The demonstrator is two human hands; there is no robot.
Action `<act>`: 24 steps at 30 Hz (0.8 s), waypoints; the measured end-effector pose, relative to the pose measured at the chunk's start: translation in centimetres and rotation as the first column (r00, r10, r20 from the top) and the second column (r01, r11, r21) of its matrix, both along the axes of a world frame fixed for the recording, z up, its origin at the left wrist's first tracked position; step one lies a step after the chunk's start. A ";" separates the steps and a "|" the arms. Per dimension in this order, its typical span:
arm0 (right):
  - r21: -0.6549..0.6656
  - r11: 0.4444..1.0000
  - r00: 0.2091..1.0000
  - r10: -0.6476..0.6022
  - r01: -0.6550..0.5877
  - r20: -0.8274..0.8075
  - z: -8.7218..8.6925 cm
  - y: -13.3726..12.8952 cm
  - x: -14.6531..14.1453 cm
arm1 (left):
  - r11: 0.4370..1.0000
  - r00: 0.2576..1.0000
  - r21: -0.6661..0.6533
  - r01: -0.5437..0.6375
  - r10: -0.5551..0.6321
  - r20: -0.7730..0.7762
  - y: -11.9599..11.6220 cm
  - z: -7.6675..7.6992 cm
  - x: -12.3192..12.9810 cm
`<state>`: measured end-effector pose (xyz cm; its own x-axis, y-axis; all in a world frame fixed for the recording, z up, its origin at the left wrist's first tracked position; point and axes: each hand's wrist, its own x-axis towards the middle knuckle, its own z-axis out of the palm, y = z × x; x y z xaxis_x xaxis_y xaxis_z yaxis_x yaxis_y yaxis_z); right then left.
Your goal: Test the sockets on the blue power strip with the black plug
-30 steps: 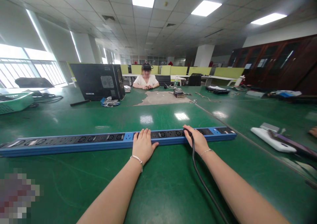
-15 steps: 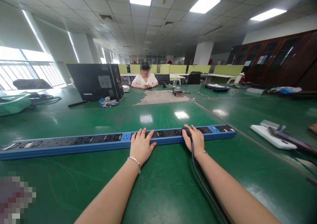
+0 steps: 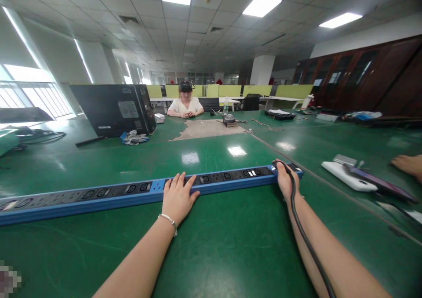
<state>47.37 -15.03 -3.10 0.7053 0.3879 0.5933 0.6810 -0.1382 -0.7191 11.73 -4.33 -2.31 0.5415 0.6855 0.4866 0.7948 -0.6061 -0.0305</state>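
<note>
Across the green table lies a long blue power strip (image 3: 115,195) with black socket sections and a few blue ones. My left hand (image 3: 178,197) rests on the middle of the strip with its fingers stretched over the top and its thumb apart. Near the strip's right end, my right hand (image 3: 287,179) is closed around a black plug (image 3: 280,163). A thick black cable (image 3: 305,232) runs from the plug along my right forearm. The plug is at the blue socket section; its pins are hidden, so I cannot tell whether it is seated.
A black computer case (image 3: 112,111) stands at the back left, with gloves (image 3: 134,137) beside it. Across the table sits a person (image 3: 185,104). On the right lie a white device (image 3: 347,177) and a phone-like slab (image 3: 379,183); another person's bare limb (image 3: 407,166) shows at the edge.
My right hand has moved right along the strip with the plug, from a black section to the blue one near the end. My left hand stays on the strip. The view has shifted slightly right.
</note>
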 end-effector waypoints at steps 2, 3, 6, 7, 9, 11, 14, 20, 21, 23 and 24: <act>-0.129 0.992 1.000 0.007 -0.006 0.007 -0.3 -0.3 1.0 | 1.000 1.000 -0.005 -0.003 0.003 -0.006 -0.1 0.1 0.0; -0.181 0.983 1.000 -0.001 0.004 0.014 -0.3 -0.3 1.1 | 1.000 1.000 -0.008 -0.004 0.004 -0.009 -0.1 0.1 0.0; -0.290 0.957 0.998 -0.014 0.029 0.055 -0.3 0.3 0.7 | 1.000 1.000 -0.013 -0.008 0.008 -0.011 -0.2 0.2 0.0; -0.312 0.949 0.998 -0.016 0.035 0.062 -0.2 0.4 0.5 | 1.000 1.000 -0.014 -0.008 0.008 -0.010 -0.2 0.2 0.0; -0.352 0.935 0.997 -0.013 0.041 0.080 -0.1 0.5 0.3 | 1.000 1.000 -0.020 -0.007 0.007 -0.007 -0.2 0.3 0.0; -0.401 0.915 0.994 -0.002 0.044 0.106 0.0 0.3 0.3 | 0.999 1.000 -0.031 -0.008 0.008 -0.004 -0.2 0.3 0.0; -0.457 0.886 0.985 0.000 0.079 0.171 -0.1 0.1 0.2 | 0.999 1.000 -0.038 -0.010 0.010 -0.002 -0.3 0.3 0.0; -0.335 0.938 0.968 -0.002 0.090 0.253 -1.1 0.5 -0.3 | 1.000 1.000 -0.017 -0.015 0.015 -0.006 -0.2 0.3 0.0; -0.281 0.957 0.970 0.000 0.070 0.245 -1.2 0.6 -0.1 | 1.000 1.000 -0.016 -0.017 0.017 -0.009 -0.2 0.3 0.0; -0.118 0.992 0.980 -0.022 0.045 0.196 -1.2 0.4 0.7 | 1.000 1.000 -0.010 -0.017 0.017 -0.013 -0.1 0.2 0.0; -0.027 0.999 0.986 -0.038 0.043 0.159 -1.2 0.1 1.3 | 1.000 1.000 -0.007 -0.016 0.016 -0.014 -0.1 0.2 0.0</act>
<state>48.70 -14.90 -4.31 0.6187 0.3802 0.6875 0.7795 -0.1884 -0.5974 11.75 -4.45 -2.11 0.5374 0.6974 0.4741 0.8038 -0.5937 -0.0378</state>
